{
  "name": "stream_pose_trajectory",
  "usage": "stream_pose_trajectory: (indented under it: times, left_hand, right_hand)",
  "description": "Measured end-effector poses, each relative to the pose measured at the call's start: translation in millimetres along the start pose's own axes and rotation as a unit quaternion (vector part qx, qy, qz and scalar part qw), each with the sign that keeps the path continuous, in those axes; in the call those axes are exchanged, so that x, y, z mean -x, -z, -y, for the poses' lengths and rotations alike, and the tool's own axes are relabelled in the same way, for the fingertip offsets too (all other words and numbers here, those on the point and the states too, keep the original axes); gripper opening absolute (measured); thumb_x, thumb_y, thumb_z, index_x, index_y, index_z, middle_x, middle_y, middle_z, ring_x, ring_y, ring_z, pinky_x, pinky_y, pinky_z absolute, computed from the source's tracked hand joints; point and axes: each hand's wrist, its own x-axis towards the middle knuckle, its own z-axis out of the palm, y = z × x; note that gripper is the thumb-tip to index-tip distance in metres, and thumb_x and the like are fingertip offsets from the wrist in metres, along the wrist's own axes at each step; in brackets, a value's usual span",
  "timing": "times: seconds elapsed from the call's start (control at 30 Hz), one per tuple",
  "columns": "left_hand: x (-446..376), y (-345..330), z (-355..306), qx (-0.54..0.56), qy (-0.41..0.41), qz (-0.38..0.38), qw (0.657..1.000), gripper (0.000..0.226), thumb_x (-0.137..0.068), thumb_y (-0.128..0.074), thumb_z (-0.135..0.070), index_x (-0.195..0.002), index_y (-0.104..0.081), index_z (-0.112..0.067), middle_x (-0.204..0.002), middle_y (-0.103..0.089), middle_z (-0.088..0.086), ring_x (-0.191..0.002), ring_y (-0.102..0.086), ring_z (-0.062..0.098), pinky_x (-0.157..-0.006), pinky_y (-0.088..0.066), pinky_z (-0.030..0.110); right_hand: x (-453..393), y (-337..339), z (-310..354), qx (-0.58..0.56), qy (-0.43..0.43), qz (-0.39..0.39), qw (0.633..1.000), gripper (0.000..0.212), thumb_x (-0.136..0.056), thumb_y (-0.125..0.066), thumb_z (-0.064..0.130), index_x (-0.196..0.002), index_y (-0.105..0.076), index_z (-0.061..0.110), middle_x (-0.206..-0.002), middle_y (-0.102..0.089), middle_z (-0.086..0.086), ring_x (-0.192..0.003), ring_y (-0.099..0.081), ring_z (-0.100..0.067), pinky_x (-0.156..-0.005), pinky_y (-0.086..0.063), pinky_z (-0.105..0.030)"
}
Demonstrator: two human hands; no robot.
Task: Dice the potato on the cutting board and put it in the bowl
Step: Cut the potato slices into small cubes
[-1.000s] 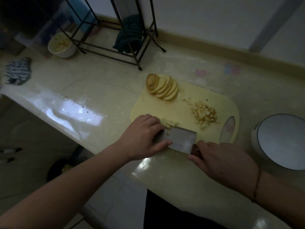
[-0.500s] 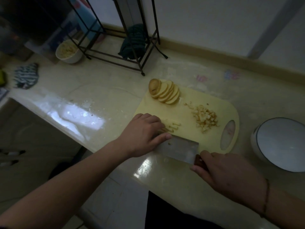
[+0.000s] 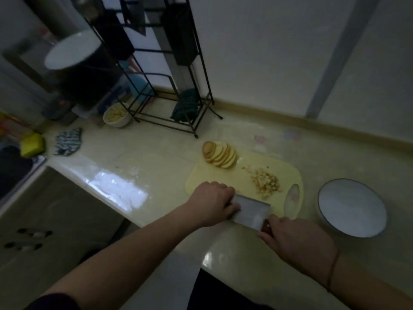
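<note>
A pale yellow cutting board point(image 3: 245, 175) lies on the counter. A fan of potato slices point(image 3: 220, 154) sits at its far left corner. A heap of diced potato point(image 3: 267, 183) lies towards its right. My right hand point(image 3: 297, 238) grips the dark handle of a cleaver point(image 3: 251, 212), whose blade stands at the board's near edge. My left hand point(image 3: 211, 203) sits with curled fingers against the blade's left end and hides whatever lies under it. A white bowl point(image 3: 352, 208) with a dark rim stands to the right of the board.
A black wire rack point(image 3: 169, 90) stands at the back with a dark green cloth point(image 3: 186, 105) in it. A small bowl of potato pieces point(image 3: 117, 114), a striped cloth point(image 3: 68, 142) and a yellow sponge point(image 3: 33, 144) lie to the left. The counter's front edge runs just below my hands.
The camera has tilted up, so more of the rack and wall shows. My left hand has slid closer to the blade and now covers the potato strips that lay beside it.
</note>
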Motion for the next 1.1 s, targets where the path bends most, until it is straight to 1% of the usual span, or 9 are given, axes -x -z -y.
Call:
stream_pose_trajectory:
  times: [0.1, 0.2, 0.23, 0.3, 0.37, 0.7, 0.9, 1.03, 1.1]
  left_hand:
    - [-24, 5, -16, -0.028, -0.061, -0.004, 0.998, 0.025, -0.097, -0.054, -0.034, -0.088, -0.057, -0.011, -0.086, -0.063, 0.014, -0.077, -0.06, 0.036, -0.062, -0.033, 0.036]
    - [-51, 13, -26, -0.034, -0.09, -0.015, 0.995, 0.022, -0.095, -0.056, -0.027, -0.086, -0.057, -0.007, -0.082, -0.062, 0.018, -0.074, -0.06, 0.038, -0.059, -0.033, 0.037]
    - [-60, 16, -29, -0.03, -0.088, -0.018, 0.996, 0.022, -0.096, -0.056, -0.026, -0.088, -0.058, -0.006, -0.085, -0.063, 0.018, -0.076, -0.06, 0.038, -0.06, -0.036, 0.038]
    - [-77, 20, -33, -0.026, -0.08, -0.021, 0.996, 0.025, -0.099, -0.054, -0.029, -0.094, -0.059, -0.005, -0.09, -0.064, 0.018, -0.082, -0.059, 0.037, -0.065, -0.042, 0.04]
    - [-89, 22, -37, -0.034, -0.069, -0.025, 0.997, 0.026, -0.1, -0.053, -0.032, -0.098, -0.06, -0.008, -0.094, -0.065, 0.015, -0.086, -0.059, 0.036, -0.07, -0.043, 0.04]
    - [-104, 18, -30, 0.068, -0.011, -0.031, 0.997, 0.027, -0.1, -0.058, -0.025, -0.121, -0.067, -0.013, -0.116, -0.068, 0.008, -0.108, -0.06, 0.026, -0.087, -0.046, 0.034]
    - [-76, 54, -16, 0.089, -0.019, -0.026, 0.996, 0.013, -0.096, -0.065, -0.026, -0.103, -0.068, -0.015, -0.096, -0.063, -0.003, -0.092, -0.06, 0.018, -0.071, -0.036, 0.023]
    - [-17, 125, -19, 0.016, -0.058, 0.069, 0.996, 0.022, -0.093, -0.067, -0.04, -0.109, -0.066, -0.026, -0.096, -0.058, -0.014, -0.086, -0.055, 0.006, -0.07, -0.041, 0.021]
    - [28, 175, -28, 0.028, -0.074, 0.122, 0.989, 0.031, -0.089, -0.066, -0.051, -0.114, -0.062, -0.034, -0.102, -0.058, -0.02, -0.091, -0.054, 0.0, -0.075, -0.046, 0.017]
  right_hand:
    - [3, 5, -11, 0.017, -0.008, -0.01, 1.0, 0.046, -0.085, -0.035, 0.054, -0.061, -0.057, 0.021, -0.041, -0.047, -0.002, -0.025, -0.039, -0.015, -0.04, 0.001, -0.019]
    - [2, 11, -22, 0.057, -0.014, -0.024, 0.998, 0.049, -0.089, -0.037, 0.054, -0.071, -0.061, 0.016, -0.054, -0.06, -0.007, -0.033, -0.049, -0.021, -0.033, -0.029, -0.024]
    - [1, 16, -24, 0.06, -0.011, -0.04, 0.997, 0.048, -0.094, -0.035, 0.053, -0.085, -0.062, 0.014, -0.071, -0.067, -0.011, -0.046, -0.059, -0.024, -0.041, -0.039, -0.029]
    - [1, 29, -24, 0.02, -0.039, 0.018, 0.999, 0.047, -0.102, -0.025, 0.051, -0.118, -0.051, 0.015, -0.108, -0.066, -0.008, -0.085, -0.066, -0.027, -0.064, -0.044, -0.032]
    - [0, 36, -23, 0.007, -0.06, 0.076, 0.995, 0.05, -0.102, -0.021, 0.051, -0.131, -0.042, 0.016, -0.12, -0.062, -0.006, -0.1, -0.062, -0.026, -0.074, -0.044, -0.033]
    - [13, 29, -12, 0.001, -0.087, 0.092, 0.992, 0.049, -0.102, -0.025, 0.05, -0.126, -0.048, 0.014, -0.118, -0.063, -0.009, -0.101, -0.063, -0.029, -0.069, -0.034, -0.03]
    - [20, 32, -3, 0.002, -0.099, 0.094, 0.991, 0.049, -0.102, -0.022, 0.052, -0.121, -0.05, 0.017, -0.117, -0.063, -0.004, -0.1, -0.063, -0.024, -0.066, -0.031, -0.031]
    - [23, 21, -2, -0.066, -0.143, 0.061, 0.986, 0.05, -0.098, -0.021, 0.059, -0.111, -0.052, 0.023, -0.104, -0.066, 0.0, -0.091, -0.064, -0.018, -0.062, -0.033, -0.03]
    - [22, 18, -1, -0.114, -0.162, 0.044, 0.979, 0.051, -0.095, -0.018, 0.062, -0.104, -0.052, 0.025, -0.099, -0.067, 0.0, -0.087, -0.064, -0.019, -0.061, -0.034, -0.03]
